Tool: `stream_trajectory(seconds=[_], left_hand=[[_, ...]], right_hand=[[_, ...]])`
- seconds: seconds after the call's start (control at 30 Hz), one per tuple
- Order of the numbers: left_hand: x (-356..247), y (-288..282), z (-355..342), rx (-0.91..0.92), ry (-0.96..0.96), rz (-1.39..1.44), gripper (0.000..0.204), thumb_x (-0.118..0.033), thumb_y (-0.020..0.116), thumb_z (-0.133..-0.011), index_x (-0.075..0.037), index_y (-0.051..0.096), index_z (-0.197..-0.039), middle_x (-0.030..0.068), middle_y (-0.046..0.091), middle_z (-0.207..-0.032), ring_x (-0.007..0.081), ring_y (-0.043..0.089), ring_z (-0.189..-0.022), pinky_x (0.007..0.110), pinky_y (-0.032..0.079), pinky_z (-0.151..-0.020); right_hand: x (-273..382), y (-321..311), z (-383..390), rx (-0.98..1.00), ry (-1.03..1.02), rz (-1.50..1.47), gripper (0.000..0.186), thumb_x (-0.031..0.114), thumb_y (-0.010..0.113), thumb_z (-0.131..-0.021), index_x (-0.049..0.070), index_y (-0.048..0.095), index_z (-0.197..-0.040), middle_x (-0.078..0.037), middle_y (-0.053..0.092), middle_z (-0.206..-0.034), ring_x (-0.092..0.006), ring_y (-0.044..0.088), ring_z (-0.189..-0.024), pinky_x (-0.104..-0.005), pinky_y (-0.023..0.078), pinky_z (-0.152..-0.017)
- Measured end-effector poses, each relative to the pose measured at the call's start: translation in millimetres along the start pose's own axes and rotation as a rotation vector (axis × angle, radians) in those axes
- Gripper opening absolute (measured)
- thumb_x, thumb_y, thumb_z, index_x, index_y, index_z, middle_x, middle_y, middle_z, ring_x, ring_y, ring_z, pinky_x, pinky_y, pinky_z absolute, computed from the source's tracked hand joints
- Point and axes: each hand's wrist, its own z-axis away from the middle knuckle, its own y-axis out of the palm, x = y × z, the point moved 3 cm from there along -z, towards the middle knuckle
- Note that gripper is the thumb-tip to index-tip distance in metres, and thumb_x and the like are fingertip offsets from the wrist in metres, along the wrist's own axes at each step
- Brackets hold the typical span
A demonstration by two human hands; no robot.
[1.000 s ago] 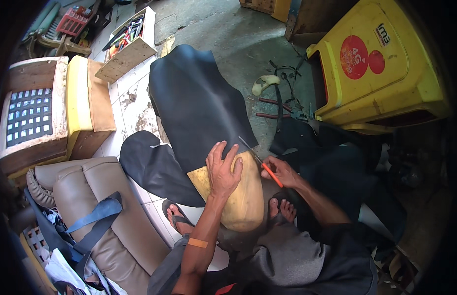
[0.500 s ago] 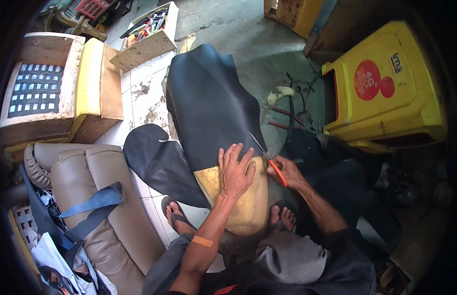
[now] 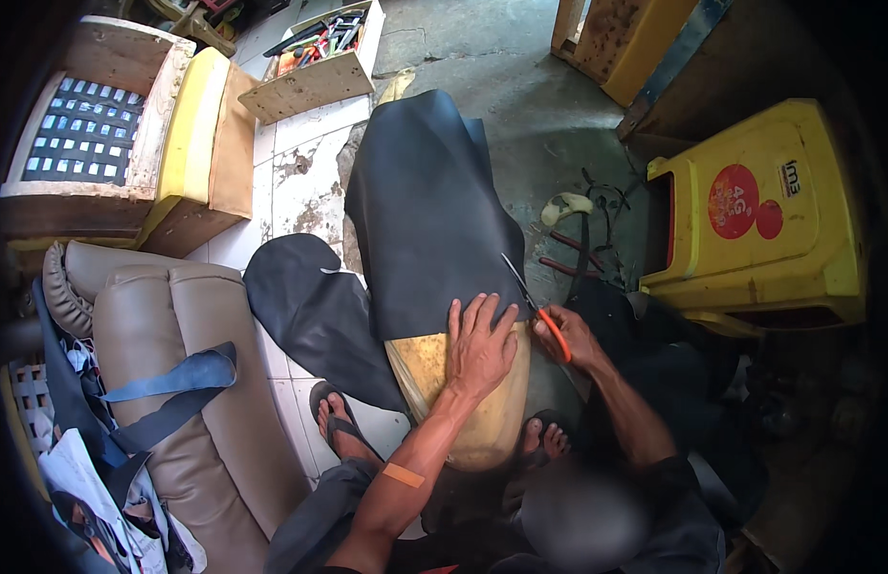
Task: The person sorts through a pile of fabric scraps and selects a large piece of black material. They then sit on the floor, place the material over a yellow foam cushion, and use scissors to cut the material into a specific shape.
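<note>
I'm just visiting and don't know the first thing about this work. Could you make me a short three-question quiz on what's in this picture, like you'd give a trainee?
1. Which hand holds the orange-handled scissors, and what is the other hand doing?

2. True or false: the black sheet leaves the near end of the yellowish pad bare.

3. Which of these lies at the person's left?
A) the yellow plastic stool
B) the brown padded cushion
C) the scissors

Key:
1. The right hand; the left hand lies spread, its fingers on the sheet.
2. True.
3. B.
</note>
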Motion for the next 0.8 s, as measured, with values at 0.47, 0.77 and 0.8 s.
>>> stream_trajectory(seconds=[0.47, 0.77, 0.8], left_hand=[[-6, 2, -4, 0.007, 0.003, -0.007, 0.044, -0.021, 0.066, -0.088, -0.010, 0.063, -0.130, 0.0164, 0.053, -0.137, 0.0349, 0.044, -0.134, 0.062, 0.025, -0.117], [-6, 2, -4, 0.032, -0.017, 0.000, 0.042, -0.020, 0.066, -0.088, -0.009, 0.064, -0.129, 0.0165, 0.054, -0.137, 0.0351, 0.045, -0.134, 0.061, 0.026, -0.117], [-4, 2, -4, 0.027, -0.018, -0.005, 0.042, -0.020, 0.066, -0.088, -0.009, 0.064, -0.129, 0.0164, 0.054, -0.137, 0.0350, 0.045, -0.134, 0.061, 0.026, -0.117]], right_hand=[[21, -16, -22, 0.043, -0.003, 0.132, 0.038, 0.041, 0.070, -0.097, 0.003, 0.064, -0.100, 0.003, 0.055, -0.065, -0.0063, 0.049, -0.052, -0.0238, 0.035, -0.047], [32, -33, -45, 0.178, 0.004, 0.142, 0.040, 0.045, 0.072, -0.094, 0.006, 0.062, -0.094, 0.003, 0.052, -0.065, -0.0064, 0.049, -0.055, -0.0240, 0.036, -0.048], [40, -35, -47, 0.180, 0.013, 0.172, 0.040, 0.045, 0.072, -0.095, 0.006, 0.062, -0.094, 0.003, 0.052, -0.066, -0.0064, 0.049, -0.055, -0.0241, 0.036, -0.049]])
